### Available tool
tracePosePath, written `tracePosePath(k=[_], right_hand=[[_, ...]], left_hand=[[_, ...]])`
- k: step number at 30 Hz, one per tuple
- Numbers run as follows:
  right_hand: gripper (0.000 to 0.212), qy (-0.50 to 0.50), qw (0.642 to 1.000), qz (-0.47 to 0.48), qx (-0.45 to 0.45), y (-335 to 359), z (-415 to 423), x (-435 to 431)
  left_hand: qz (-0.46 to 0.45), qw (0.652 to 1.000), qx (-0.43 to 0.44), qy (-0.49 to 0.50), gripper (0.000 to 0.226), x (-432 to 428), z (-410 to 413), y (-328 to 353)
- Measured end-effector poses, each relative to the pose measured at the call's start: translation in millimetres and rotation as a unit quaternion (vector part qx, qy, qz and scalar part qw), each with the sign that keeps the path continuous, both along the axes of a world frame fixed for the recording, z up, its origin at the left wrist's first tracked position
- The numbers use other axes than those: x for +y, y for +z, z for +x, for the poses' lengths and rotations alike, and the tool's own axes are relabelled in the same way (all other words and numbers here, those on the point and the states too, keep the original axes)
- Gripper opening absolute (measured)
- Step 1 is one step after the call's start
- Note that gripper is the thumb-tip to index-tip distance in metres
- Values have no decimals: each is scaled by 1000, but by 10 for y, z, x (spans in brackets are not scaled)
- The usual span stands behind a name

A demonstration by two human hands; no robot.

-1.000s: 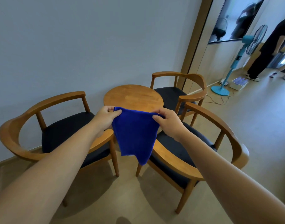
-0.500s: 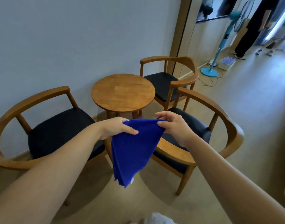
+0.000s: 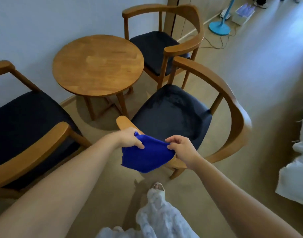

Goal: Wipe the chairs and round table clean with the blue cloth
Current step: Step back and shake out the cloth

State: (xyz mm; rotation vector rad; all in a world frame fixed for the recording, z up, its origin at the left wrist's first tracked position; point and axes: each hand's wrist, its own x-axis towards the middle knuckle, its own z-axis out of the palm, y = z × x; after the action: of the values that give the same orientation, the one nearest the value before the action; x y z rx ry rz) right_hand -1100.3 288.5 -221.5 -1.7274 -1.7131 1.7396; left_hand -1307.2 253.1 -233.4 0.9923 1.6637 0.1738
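Holding the blue cloth between them, both hands reach out in the head view, on the near side of the round bench and a little to its right. The left hand pinches the left upper edge of the cloth with the thumb and curled fingers. The right hand pinches the right upper edge between thumb and fingertips. The cloth hangs folded below the two hands. It is in front of the closest armrest of the near chair; if it touches the wood, I cannot tell.

The near chair stands at the near right of the bench, with a dark seat and a curved wooden back. The left chair stands at the near left of the bench and is partly cut by the frame edge. The far chair stands just beside the bench on its far right. Behind the bench is a pale wall.

Well beyond the bench to the far right, a round turquoise fan base stands on the floor, and a thin cable lies near it. On the near side of the bench, below the cloth, a foot in an open sandal shows under a white garment.
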Motion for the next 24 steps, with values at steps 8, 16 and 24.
tracePosePath(k=[8, 16, 24], right_hand=[[12, -52, 997, -2, -58, -705, 258, 991], [11, -39, 986, -48, -156, -1246, 372, 1200], [33, 160, 965, 74, -194, -994, 307, 1110]], left_hand=[[163, 962, 209, 59, 47, 1025, 592, -637], [192, 925, 325, -53, 57, 998, 755, -1017], [164, 930, 321, -75, 39, 544, 687, -804]])
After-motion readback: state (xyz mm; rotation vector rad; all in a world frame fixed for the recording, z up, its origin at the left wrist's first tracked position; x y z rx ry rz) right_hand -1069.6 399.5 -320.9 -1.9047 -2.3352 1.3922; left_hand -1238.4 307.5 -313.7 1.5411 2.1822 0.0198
